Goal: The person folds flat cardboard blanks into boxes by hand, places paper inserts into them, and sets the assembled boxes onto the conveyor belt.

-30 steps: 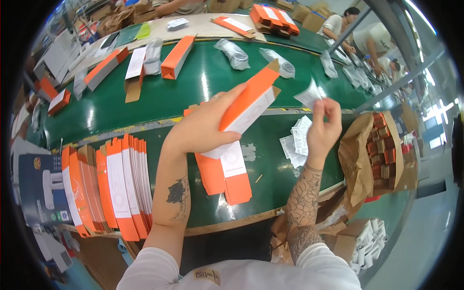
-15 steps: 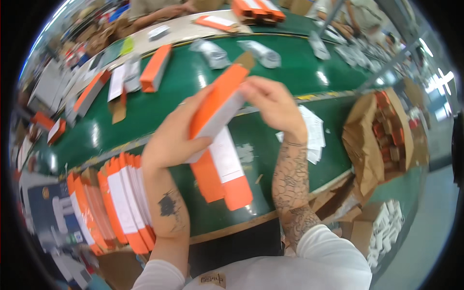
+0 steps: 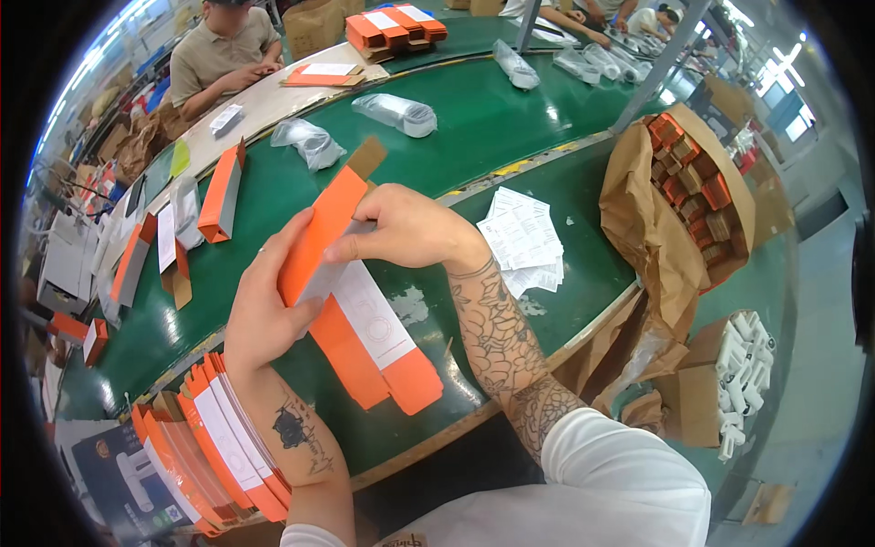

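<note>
An orange and grey long carton (image 3: 321,228) is held at a tilt over the green bench, its brown end flap (image 3: 367,159) standing open at the far end. My left hand (image 3: 264,305) wraps round its lower left part, thumb on the grey side. My right hand (image 3: 410,228) grips the upper right edge near the flap, with the thumb against the grey side and the other fingertips partly hidden. Beneath lies a flattened orange and white carton (image 3: 374,333). A stack of flattened cartons (image 3: 232,438) stands beside my left forearm.
White printed sheets (image 3: 524,239) lie right of my right hand. A brown paper sack (image 3: 638,201) holds orange cartons; below it sits a box of white parts (image 3: 743,374). Across the green conveyor are bagged items (image 3: 396,114) and cartons (image 3: 221,193). A co-worker (image 3: 223,59) sits opposite.
The view has swung to the right, so the scene sits further left. My right thumb has come to lie along the carton's grey side; both hands still hold it.
</note>
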Available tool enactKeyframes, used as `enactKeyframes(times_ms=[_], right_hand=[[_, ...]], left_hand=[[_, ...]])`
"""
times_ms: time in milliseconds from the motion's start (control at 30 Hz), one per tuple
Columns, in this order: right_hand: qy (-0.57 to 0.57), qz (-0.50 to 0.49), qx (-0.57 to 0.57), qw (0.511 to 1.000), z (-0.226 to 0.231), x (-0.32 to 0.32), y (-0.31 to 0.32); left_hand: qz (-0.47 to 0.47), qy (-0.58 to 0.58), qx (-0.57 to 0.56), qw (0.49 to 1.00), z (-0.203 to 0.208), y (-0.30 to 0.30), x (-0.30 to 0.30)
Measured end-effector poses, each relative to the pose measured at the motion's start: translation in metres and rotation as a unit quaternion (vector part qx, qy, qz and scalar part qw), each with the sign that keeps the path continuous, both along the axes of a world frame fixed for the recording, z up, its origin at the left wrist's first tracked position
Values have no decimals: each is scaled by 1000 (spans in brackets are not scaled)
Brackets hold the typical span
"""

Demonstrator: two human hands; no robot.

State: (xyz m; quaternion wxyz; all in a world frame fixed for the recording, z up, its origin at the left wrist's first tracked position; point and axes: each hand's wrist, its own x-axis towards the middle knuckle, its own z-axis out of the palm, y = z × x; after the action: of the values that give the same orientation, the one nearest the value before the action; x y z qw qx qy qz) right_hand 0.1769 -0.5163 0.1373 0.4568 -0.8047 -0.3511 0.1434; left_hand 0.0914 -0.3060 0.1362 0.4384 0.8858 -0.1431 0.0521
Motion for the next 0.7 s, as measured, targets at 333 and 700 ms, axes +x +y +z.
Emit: enactKeyframes(times_ms=[333, 700], right_hand=[[28, -186, 229, 955, -39, 30, 12], [380, -290, 526, 704, -116, 94, 2]], left_hand=[[224, -181, 63, 955, -27, 10, 24], [123, -14, 19, 992, -27, 3, 21]])
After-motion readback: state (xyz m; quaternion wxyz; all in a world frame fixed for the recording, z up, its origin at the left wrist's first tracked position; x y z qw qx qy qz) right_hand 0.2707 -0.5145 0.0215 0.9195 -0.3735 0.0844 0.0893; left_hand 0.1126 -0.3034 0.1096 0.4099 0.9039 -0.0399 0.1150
